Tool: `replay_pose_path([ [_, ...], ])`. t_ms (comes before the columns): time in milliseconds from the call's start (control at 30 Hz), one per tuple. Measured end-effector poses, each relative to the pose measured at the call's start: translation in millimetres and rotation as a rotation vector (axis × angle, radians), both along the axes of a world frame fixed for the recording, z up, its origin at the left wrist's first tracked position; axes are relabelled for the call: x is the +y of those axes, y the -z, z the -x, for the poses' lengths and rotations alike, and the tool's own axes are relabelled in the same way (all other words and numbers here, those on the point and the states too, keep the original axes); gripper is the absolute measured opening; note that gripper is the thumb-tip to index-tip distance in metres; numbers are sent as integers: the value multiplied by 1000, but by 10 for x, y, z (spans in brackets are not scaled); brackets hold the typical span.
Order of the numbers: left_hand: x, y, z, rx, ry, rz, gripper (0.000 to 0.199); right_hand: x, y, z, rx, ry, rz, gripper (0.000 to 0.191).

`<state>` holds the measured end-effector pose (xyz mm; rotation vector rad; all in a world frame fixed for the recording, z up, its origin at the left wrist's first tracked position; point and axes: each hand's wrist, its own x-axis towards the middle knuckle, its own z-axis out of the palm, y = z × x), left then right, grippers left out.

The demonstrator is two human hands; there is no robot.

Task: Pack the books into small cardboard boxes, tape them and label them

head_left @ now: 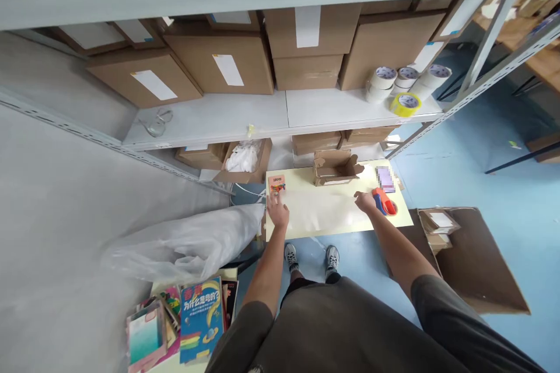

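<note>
Table (301, 178): pale yellow, at my 12 o'clock; later bearings run from its centre.
Arms: both reach forward; my left arm (270, 268) is nearly straight, my right arm (394, 245) angles inward.
Open carton (336, 178): at 12 o'clock.
Left hand (279, 213): at 9 o'clock, open, fingers extended.
Right hand (366, 201): at 3 o'clock, fingers curled; I cannot tell whether they grip anything.
Tape dispenser (384, 203): at 3 o'clock, just beyond my right hand.
Orange-pink card (276, 179): at 10 o'clock, left fingertips at its near edge.
</note>
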<state>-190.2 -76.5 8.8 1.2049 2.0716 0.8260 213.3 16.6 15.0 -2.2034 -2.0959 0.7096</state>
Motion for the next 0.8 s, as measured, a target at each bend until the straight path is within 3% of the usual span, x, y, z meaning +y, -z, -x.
replay_pose_path([
  [67, -138, 159, -154, 42, 175, 36, 44, 80, 84, 26, -50, -15, 98, 32],
  [133, -285, 338, -309, 120, 334, 143, 52, 147, 151, 27, -94, -43, 153, 43],
  [233, -456, 593, -496, 195, 360, 321, 73, 154, 213, 30, -133, -49, 12, 55],
  [367, -499, 774, -658, 268, 328, 369, 89, -141, 278, 192, -134, 49, -233, 62],
  [467, -450, 762, -728, 271, 292, 413, 92, -514, 349, 481, -2, -53, -211, 59],
  [600, -406, 614, -700, 257, 292, 356, 89, -826, 389, 1007, 221, -208, -159, 56],
  [700, -355, 469, -523, 253, 269, 250, 83, -767, 353, 1462, 292, -305, -41, 57],
  [800, -229, 381, -187, 189, 194, 212, 77, -533, 341, 1956, 326, -371, 61, 60],
])
